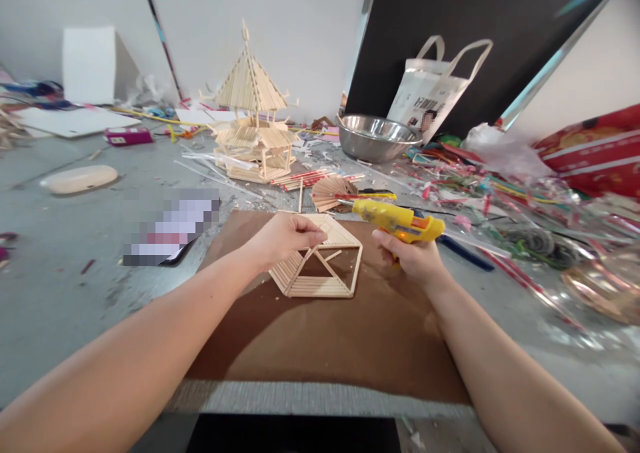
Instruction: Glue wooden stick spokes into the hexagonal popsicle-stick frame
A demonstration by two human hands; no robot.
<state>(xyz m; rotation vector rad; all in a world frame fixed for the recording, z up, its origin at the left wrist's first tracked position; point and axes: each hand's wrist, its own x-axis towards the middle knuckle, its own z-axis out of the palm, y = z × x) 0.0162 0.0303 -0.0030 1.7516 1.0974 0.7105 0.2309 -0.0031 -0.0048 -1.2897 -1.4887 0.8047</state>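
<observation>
My left hand (283, 238) pinches the upper left edge of a hexagonal frame of wooden sticks (320, 266), which lies on a brown board (330, 336). A few sticks cross the frame's open middle. My right hand (413, 256) is wrapped round the grip of a yellow glue gun (395, 218). The gun's nozzle points left, just above the frame's far edge. Both forearms reach in from the bottom corners.
A finished stick pagoda (253, 123) stands behind the board, with a stick fan (333, 192) and loose sticks (305, 178) near it. A steel bowl (377, 136) and white bag (433, 90) sit at the back. Coloured plastic litter (500, 200) fills the right side. A blurred flat item (173, 230) lies left.
</observation>
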